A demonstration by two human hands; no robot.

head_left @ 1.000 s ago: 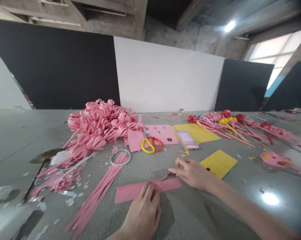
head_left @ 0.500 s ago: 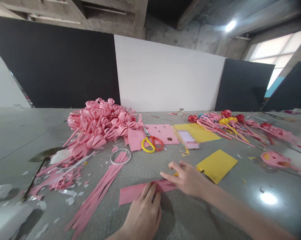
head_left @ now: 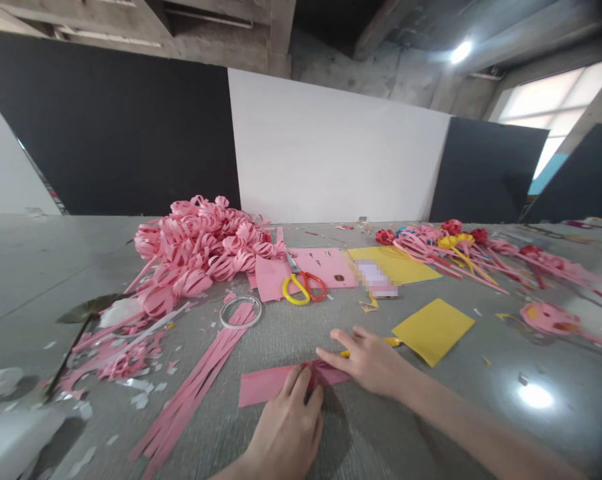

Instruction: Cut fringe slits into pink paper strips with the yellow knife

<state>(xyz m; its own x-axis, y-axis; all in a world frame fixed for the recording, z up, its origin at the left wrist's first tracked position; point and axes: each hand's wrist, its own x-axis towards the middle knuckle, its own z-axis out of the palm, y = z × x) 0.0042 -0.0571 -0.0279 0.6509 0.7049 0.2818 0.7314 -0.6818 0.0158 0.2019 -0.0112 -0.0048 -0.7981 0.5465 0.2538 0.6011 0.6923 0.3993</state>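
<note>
A flat pink paper strip (head_left: pixel 263 385) lies in front of me. My left hand (head_left: pixel 291 417) rests on its middle, fingers bent and pressed together on the paper. At the strip's right end is my right hand (head_left: pixel 368 360), its fingers spread. A yellow tool (head_left: pixel 393 342), perhaps a cutter, lies partly hidden behind that hand. Beyond them, scissors (head_left: pixel 303 287) with yellow and red handles rest by a pink printed sheet (head_left: pixel 325 261). Long cut pink strips (head_left: pixel 195 393) and a silver ring of tape (head_left: pixel 241 312) lie to the left.
Curled pink paper (head_left: pixel 195 247) is heaped at the back left. A yellow card (head_left: pixel 434 331) lies right of my hands, a larger yellow sheet (head_left: pixel 415 267) behind it. Paper flowers (head_left: pixel 451 243) are at the back right. White scraps (head_left: pixel 141 400) litter the left.
My right hand has shifted slightly left, and more of the yellow tool shows behind it. My left hand is nearly unmoved on the strip.
</note>
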